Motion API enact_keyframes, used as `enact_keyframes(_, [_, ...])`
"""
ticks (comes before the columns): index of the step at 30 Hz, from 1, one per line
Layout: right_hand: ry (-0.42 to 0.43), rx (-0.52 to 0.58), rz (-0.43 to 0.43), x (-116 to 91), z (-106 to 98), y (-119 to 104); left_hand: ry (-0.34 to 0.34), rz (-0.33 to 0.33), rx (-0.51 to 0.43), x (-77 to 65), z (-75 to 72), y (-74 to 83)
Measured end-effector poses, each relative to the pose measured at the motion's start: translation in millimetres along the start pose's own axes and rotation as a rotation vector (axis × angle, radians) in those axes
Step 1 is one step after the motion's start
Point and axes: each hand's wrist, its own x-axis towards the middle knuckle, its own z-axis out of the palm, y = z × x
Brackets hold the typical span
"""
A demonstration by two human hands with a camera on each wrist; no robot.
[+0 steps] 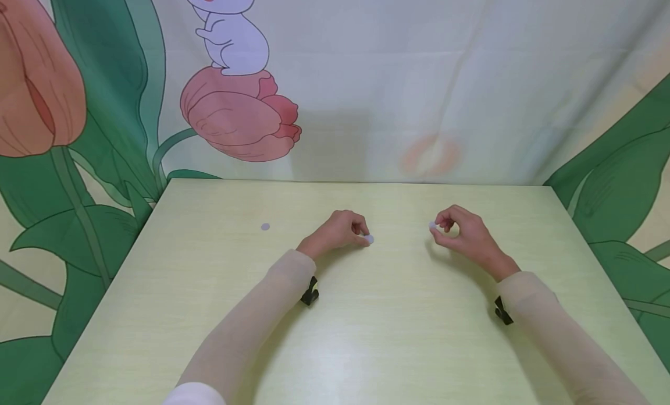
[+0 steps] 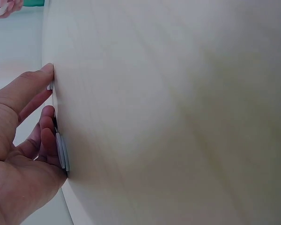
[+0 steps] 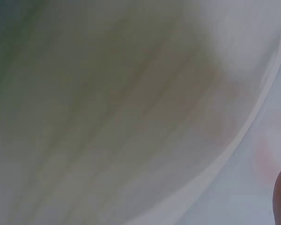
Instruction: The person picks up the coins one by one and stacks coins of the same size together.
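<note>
My left hand (image 1: 340, 229) is just above the table, left of centre, and pinches a small pale coin-like disc (image 1: 369, 239) between thumb and fingertips. In the left wrist view, thin silvery coin-like pieces (image 2: 62, 152) show edge-on against the lower fingers; how many is unclear. To the right, my right hand (image 1: 466, 233) pinches another pale coin-like disc (image 1: 432, 225), its thumb and index finger forming a loop. Only a sliver of that hand enters the right wrist view. A third coin-like disc (image 1: 265, 226) lies flat on the table, left of my left hand.
The pale wood-grain table (image 1: 366, 347) spreads beneath both arms. Its far edge meets a hanging cloth (image 1: 356, 85) printed with tulips and a white animal. Dark wrist-worn pieces (image 1: 310, 291) sit under both sleeves.
</note>
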Motion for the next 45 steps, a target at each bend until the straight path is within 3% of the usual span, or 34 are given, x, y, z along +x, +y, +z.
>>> enact_keyframes(8, [-0.015,-0.017,-0.053,3.2,3.3,-4.6,0.002,0.001,-0.006,-0.2,-0.5,0.1])
enact_keyframes(14, [-0.104,-0.098,-0.122,4.8,6.9,-4.0,0.001,0.008,0.003,-0.2,-0.6,0.6])
enact_keyframes(21, [-0.243,-0.198,-0.135,14.7,16.2,-4.4,-0.002,0.021,-0.005,-1.3,-0.7,-0.8])
enact_keyframes(28, [-0.308,-0.248,-0.183,28.8,32.0,-15.1,-0.004,0.027,-0.007,-1.3,-2.2,-1.2])
enact_keyframes(38, [-0.386,-0.23,-0.193,43.8,51.9,-35.7,-0.002,0.02,0.0,-1.7,-3.9,-2.4])
enact_keyframes(45, [-0.442,-0.218,-0.145,49.4,61.3,-38.1,-0.007,0.037,0.0,-0.5,-5.4,0.0])
